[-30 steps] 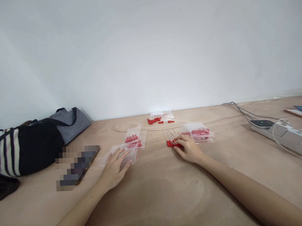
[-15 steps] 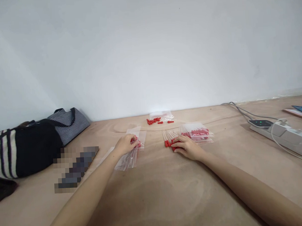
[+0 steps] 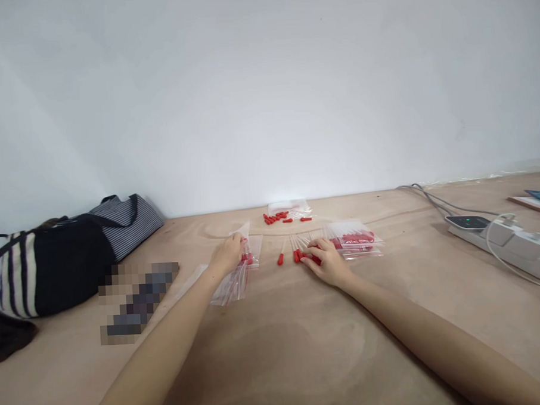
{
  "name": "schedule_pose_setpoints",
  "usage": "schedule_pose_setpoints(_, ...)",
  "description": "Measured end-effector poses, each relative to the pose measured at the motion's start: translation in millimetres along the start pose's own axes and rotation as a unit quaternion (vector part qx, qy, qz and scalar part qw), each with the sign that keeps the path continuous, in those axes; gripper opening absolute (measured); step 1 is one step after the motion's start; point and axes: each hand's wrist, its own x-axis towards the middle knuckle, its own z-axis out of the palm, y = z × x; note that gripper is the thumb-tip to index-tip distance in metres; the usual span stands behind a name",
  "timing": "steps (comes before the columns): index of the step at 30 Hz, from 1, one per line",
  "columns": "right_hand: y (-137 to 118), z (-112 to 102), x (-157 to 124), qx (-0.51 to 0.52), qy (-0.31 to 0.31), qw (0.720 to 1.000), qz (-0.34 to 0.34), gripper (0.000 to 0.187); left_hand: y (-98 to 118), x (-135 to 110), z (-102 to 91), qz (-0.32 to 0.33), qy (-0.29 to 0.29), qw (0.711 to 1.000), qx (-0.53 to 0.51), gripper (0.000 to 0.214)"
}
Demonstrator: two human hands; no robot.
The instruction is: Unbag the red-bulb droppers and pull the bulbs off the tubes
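My left hand is closed in a pinch on the upper edge of a clear plastic zip bag. Red bulbs show at that bag, partly behind my fingers. More flat zip bags lie under my left wrist. My right hand rests with curled fingers on a fanned row of droppers, which have red bulbs and thin pale stems; its fingertips hide some bulbs. One dropper lies apart, left of the row. Beside my right hand is a stack of filled bags with red bulbs inside.
Loose red bulbs and another clear bag lie near the wall. A power strip with cables and a black device stands at right. On the left are a black and striped bag and a blurred dark flat object.
One dropper now lies separate, left of the row. My right hand has shifted slightly, with its fingers lower on the bulbs. My left hand has risen a little with the bag's edge.
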Motion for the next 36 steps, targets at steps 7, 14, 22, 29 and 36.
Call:
schedule_pose_setpoints(7, -16.6, -14.2, -19.8, 0.003, -0.014, 0.999, -0.043, 0.015, 49.5, -4.6, -15.2, 0.066, 0.022, 0.998, -0.003, 0.022)
schedule_pose_setpoints(14, -29.9, -15.2, -25.7, 0.007, -0.086, 0.994, -0.06, 0.012, 96.0, -38.5, 2.3, 0.158, 0.007, 0.979, -0.126, 0.021)
schedule_pose_setpoints(22, -40.6, -8.6, -15.5, -0.061, -0.077, 0.993, -0.06, 0.03, 5.5, -89.3, -19.2, 0.148, -0.011, 0.979, -0.142, 0.035)
schedule_pose_setpoints(29, -55.2, 20.7, 8.9, -0.127, -0.086, 0.985, -0.082, 0.014, -21.7, -110.6, 0.3, 0.011, -0.155, 0.987, -0.051, 0.056)
schedule_pose_setpoints(36, -48.8, 10.1, -11.4, -0.054, -0.004, 0.989, -0.135, 0.023, -6.8, -79.6, 11.5, -0.087, -0.148, 0.985, -0.007, 0.056)
